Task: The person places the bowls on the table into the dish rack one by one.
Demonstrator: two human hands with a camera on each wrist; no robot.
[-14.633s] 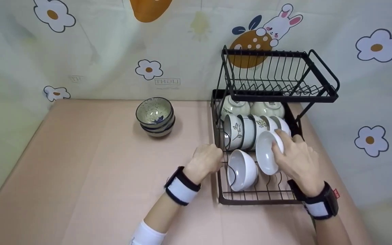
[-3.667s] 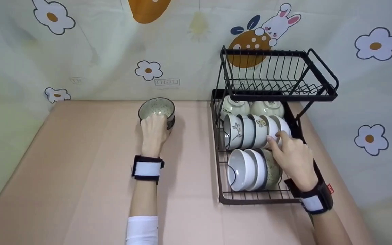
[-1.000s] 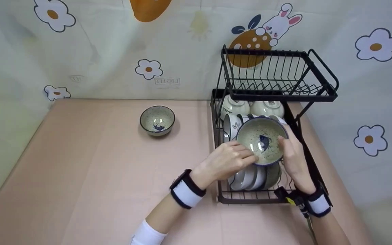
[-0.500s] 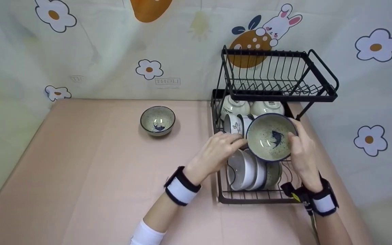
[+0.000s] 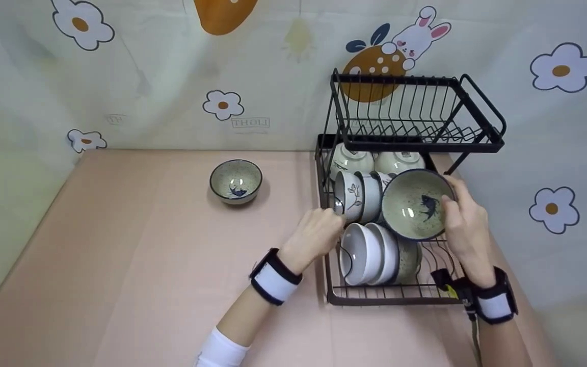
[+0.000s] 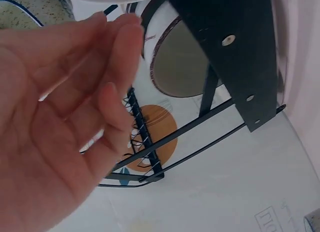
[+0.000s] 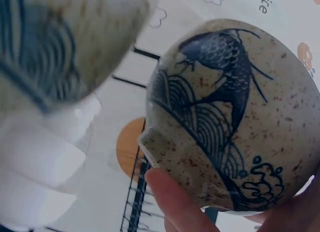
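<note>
My right hand (image 5: 469, 232) grips a speckled green-grey bowl (image 5: 410, 211) by its right rim, thumb on the inside. The bowl is tilted with its inner face and blue fish showing, above the lower rack. Its outside, with fish and waves (image 7: 215, 92), fills much of the right wrist view. My left hand (image 5: 319, 234) hovers by the rack's left side, fingers loosely bent; in the left wrist view the palm (image 6: 60, 117) holds nothing. In front lie two white bowls (image 5: 362, 255) and a speckled bowl (image 5: 408, 260) on edge. Another speckled bowl (image 5: 236, 181) sits on the table.
The black two-tier dish rack (image 5: 395, 300) stands at the right of the table (image 5: 171, 265). Its upper tier (image 5: 421, 137) overhangs two upturned bowls (image 5: 400, 162) at the back. A middle row of patterned cups (image 5: 352, 196) is partly hidden by the held bowl.
Over the last second the held bowl has moved right with my right hand. My left hand has let go of its rim and drawn back left. Earlier, the table held a stack of speckled bowls.
</note>
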